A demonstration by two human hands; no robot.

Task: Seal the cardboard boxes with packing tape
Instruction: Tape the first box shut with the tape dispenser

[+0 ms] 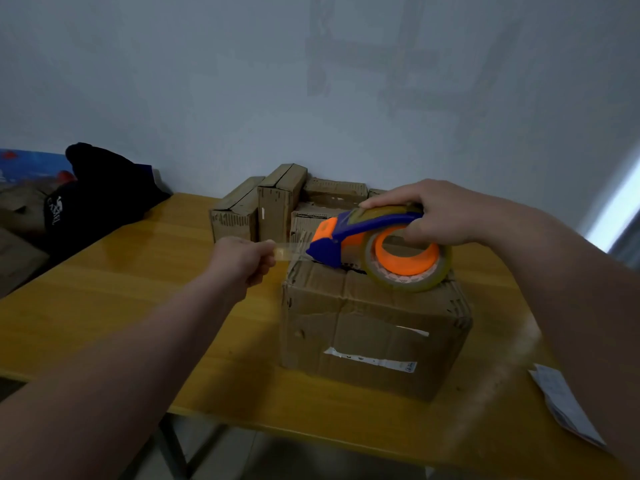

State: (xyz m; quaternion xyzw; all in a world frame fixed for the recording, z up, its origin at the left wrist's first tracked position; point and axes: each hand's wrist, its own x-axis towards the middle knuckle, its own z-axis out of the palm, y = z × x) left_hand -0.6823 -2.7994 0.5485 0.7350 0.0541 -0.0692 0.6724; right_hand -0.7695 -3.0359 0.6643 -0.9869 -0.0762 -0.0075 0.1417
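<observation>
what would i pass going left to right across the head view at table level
black garment → left hand → stretched tape strip → tape dispenser → white paper slip

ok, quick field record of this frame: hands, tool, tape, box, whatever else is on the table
left hand: pinches the strip of tape pulled from the dispenser
right hand: grips the dispenser over the box
box: stands on the table, top seam not clearly taped
behind: small boxes by the wall
other: dark cloth at left, paper slip at right
</observation>
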